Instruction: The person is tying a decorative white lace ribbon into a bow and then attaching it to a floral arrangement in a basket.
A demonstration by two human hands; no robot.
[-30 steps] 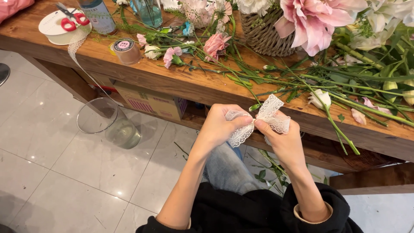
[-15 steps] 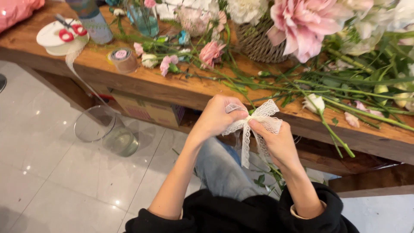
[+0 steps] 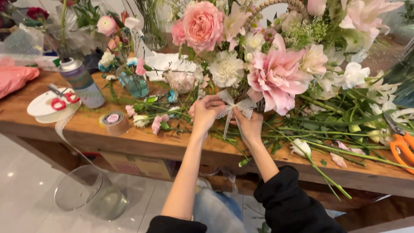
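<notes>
Both my hands hold a white lace ribbon bow [image 3: 235,107] up against the front of a wicker basket full of pink and white flowers [image 3: 276,73]. My left hand [image 3: 207,113] pinches the bow's left loop and knot. My right hand [image 3: 250,125] grips its right loop from below. Two lace tails hang down between my hands. The basket's rim is mostly hidden by blooms, and only its woven handle [image 3: 276,5] shows at the top.
On the wooden table [image 3: 129,142] lie cut stems and small blooms, a tape roll [image 3: 114,123], a lace spool with red scissors [image 3: 54,105], a spray can [image 3: 82,82], a small glass vase [image 3: 136,84] and orange shears [image 3: 403,144]. A clear glass vase [image 3: 88,198] stands on the tiled floor.
My hands have risen from below the table edge to the basket front, carrying the lace bow. The view has tilted up, showing more of the arrangement.
</notes>
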